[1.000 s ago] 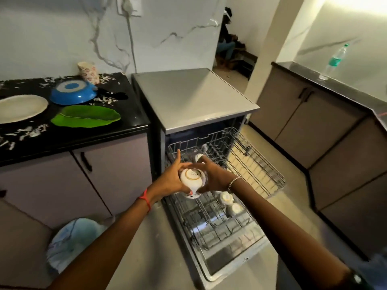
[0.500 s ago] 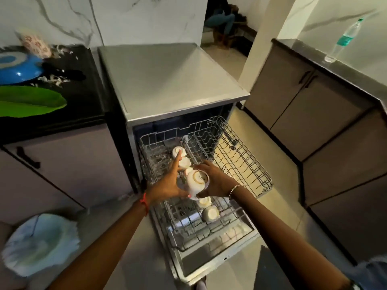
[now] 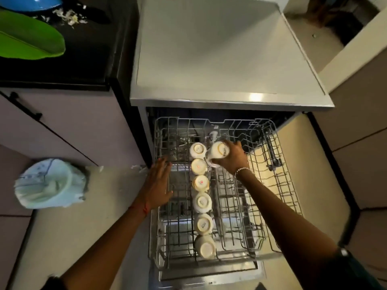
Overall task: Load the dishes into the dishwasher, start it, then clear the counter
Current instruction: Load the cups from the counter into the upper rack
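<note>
Dishwasher rack (image 3: 234, 208) holds six upturned cups (image 3: 202, 203); right hand (image 3: 232, 158) grips a seventh cup (image 3: 216, 152), left hand (image 3: 159, 183) is spread flat.

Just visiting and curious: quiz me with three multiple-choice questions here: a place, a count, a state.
1. Where does the green dish lie? A in a sink; B on the black counter; C on a chair.
2. How many cups stand in a row in the rack, the held one aside? A three; B six; C nine.
3. The right hand is: A empty; B pressed flat on a wall; C gripping a cup.
Answers: B, dark counter lies beneath it; B, six upturned bases line up; C, the hand wraps the cup.
</note>
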{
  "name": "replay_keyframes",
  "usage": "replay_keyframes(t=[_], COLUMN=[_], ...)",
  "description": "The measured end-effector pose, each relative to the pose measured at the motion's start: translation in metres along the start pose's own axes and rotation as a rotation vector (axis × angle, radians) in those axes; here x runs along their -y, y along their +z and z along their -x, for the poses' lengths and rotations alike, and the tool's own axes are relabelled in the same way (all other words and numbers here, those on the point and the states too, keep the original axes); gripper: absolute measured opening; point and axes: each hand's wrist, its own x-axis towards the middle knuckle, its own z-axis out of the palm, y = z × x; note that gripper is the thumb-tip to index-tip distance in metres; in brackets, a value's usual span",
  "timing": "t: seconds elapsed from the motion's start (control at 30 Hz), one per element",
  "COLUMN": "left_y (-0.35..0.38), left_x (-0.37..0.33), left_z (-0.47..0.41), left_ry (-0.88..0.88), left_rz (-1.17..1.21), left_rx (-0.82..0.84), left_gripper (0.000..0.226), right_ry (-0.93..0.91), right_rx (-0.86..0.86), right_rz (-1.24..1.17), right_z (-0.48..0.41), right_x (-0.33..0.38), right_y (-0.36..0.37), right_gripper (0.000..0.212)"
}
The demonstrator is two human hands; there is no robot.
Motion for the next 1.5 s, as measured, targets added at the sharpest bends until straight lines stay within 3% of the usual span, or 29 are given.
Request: replay_keyframes(t=[0.13, 0.33, 0.83, 1.13, 1.23, 1.4, 1.5], left_y=[0.016, 0.041, 0.05, 0.049, 0.049, 0.049, 0.049], left_x=[0.013, 0.019, 0.018, 0.017, 0.016, 0.017, 0.017], left_z=[-0.016, -0.02, -0.021, -0.023, -0.023, -0.024, -0.023], left_ry=[-0.044, -0.122, -0.176, -0.21, -0.216, -0.211, -0.209], left_rz=[-0.028, -0.086, -0.235, -0.235, -0.222, -0.227, -0.224], left_rx=[-0.008, -0.058, -0.113, -0.076, -0.07, -0.064, -0.069], left_gripper=[0.095, 0.12, 0.107, 0.11, 0.111, 0.113, 0.116], right_ry=[-0.009, -0.007, 0.072, 0.15, 0.198, 0.245, 0.242], right_rx=[0.01, -0.001, -0.013, 0.167, 0.171, 0.152, 0.142], right_rz=[-0.086, -0.063, 0.189, 0.325, 0.228, -0.042, -0.16], right_z=[-0.06, -0.126, -0.164, -0.174, -0.178, -0.187, -0.189], right_x=[0.008, 0.023, 0.02, 0.011, 0.009, -0.004, -0.007], right_y=[0.024, 0.056, 0.105, 0.12, 0.117, 0.11, 0.11], right_gripper=[0.078, 0.078, 0.088, 0.099, 0.093, 0.062, 0.058])
